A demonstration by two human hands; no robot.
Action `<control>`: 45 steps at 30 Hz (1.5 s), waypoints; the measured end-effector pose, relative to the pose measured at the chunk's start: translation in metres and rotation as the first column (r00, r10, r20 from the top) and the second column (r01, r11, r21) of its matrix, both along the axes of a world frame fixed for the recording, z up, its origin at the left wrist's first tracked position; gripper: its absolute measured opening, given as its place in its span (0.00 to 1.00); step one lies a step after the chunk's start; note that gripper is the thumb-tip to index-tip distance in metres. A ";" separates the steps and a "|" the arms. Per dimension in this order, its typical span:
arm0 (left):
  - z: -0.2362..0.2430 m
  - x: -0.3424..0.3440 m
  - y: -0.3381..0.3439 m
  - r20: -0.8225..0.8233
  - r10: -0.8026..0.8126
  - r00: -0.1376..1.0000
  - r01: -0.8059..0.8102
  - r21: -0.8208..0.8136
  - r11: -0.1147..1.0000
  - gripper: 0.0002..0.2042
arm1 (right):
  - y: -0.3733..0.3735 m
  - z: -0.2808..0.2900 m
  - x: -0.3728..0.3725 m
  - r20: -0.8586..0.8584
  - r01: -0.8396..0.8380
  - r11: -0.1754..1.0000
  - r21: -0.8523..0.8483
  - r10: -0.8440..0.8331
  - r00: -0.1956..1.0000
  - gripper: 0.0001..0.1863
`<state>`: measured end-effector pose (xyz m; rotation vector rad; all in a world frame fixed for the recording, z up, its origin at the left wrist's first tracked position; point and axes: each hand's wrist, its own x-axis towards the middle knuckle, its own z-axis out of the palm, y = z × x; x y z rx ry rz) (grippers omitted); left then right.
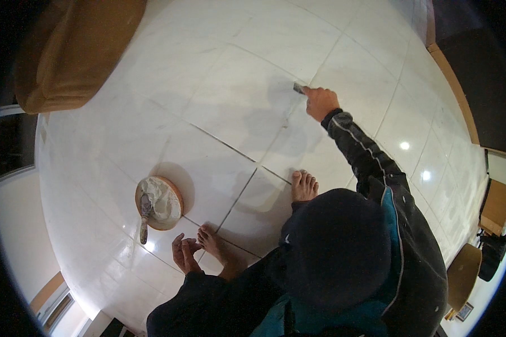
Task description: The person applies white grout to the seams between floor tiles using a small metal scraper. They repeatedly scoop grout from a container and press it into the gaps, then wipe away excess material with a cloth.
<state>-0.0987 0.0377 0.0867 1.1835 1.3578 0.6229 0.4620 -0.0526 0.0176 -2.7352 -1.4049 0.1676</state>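
Observation:
My right hand (320,103) grips a small flat scraper (298,88), held out over the white tiled floor (230,84). Low on the left, my left hand (185,250) has curled fingers beside my bare left foot (211,240); whatever is in them, if anything, I cannot make out. Just above that hand, a round orange-brown bowl (175,194) holds white paste (162,196), with a trowel (144,219) lying in it, its handle over the rim. My bare right foot (303,185) is on the tiles below the scraper.
Brown upholstered furniture (78,45) stands at top left. A dark panel with wooden edging (450,78) runs along the upper right. Wooden furniture (461,269) and dark items (492,253) are at the right edge. Pale wall (17,219) borders the left.

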 end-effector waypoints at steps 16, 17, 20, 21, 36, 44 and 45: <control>-0.009 0.006 0.011 0.038 -0.066 0.997 0.067 -0.035 0.997 0.16 | -0.021 0.034 -0.131 -0.603 -0.229 0.968 -0.099 0.124 0.788 0.23; -0.010 0.006 0.010 0.042 -0.067 0.997 0.068 -0.035 0.997 0.16 | -0.025 0.023 -0.119 -0.520 -0.178 0.984 -0.026 0.139 0.843 0.23; 0.009 0.015 0.022 -0.056 -0.216 0.975 0.218 0.029 0.975 0.16 | -0.022 0.006 -0.076 -0.378 -0.036 0.987 0.157 0.094 0.921 0.25; 0.010 0.012 0.029 -0.033 -0.197 0.980 0.197 0.015 0.980 0.16 | -0.016 0.007 -0.067 -0.289 -0.013 0.990 0.142 0.054 0.956 0.24; 0.137 0.311 0.260 -0.517 -0.815 0.261 0.907 0.421 0.024 0.11 | -0.019 -0.001 -0.185 -0.323 -0.378 0.915 0.140 0.404 0.856 0.23; 0.030 0.389 0.179 -0.323 -0.944 0.072 0.878 0.470 -0.093 0.10 | -0.034 0.043 -0.196 -0.884 0.380 0.918 0.109 -0.086 0.460 0.21; 0.014 0.370 0.177 -0.324 -0.943 0.082 0.893 0.444 -0.075 0.10 | -0.030 0.053 -0.195 -0.945 0.519 0.854 0.001 -0.169 0.280 0.19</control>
